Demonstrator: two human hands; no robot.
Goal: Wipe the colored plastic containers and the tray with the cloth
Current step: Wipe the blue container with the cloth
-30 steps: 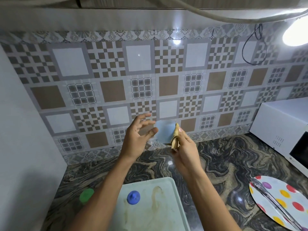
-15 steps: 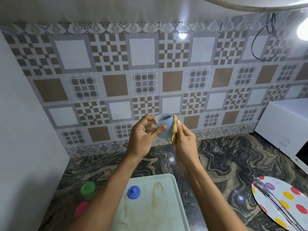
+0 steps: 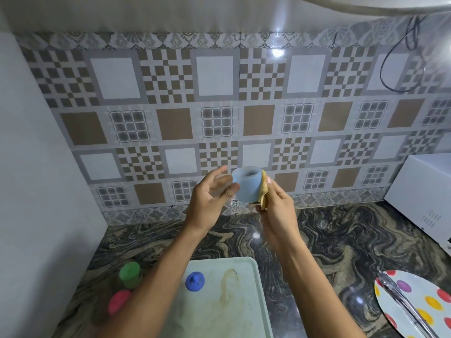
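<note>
Three containers [image 3: 246,186] [image 3: 130,274] [image 3: 119,301], one blue lid [image 3: 194,281], one tray [image 3: 219,260], one cloth [image 3: 263,191], one spotted plate [image 3: 421,289]

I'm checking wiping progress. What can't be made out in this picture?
Head view:
Cloth: mostly hidden behind the blue container and the right hand.
Tray: cut off by the bottom edge, left side under the left forearm.
Pink container: blurred, partly behind that forearm.
Plate: cut off at the right edge.

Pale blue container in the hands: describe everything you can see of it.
The pale blue container is a small translucent plastic cup, lidless and seemingly empty, open mouth tilted toward the camera. It is held in the air before the tiled wall. The left hand grips its left side; the right hand presses a folded yellow cloth against its right side.
</note>
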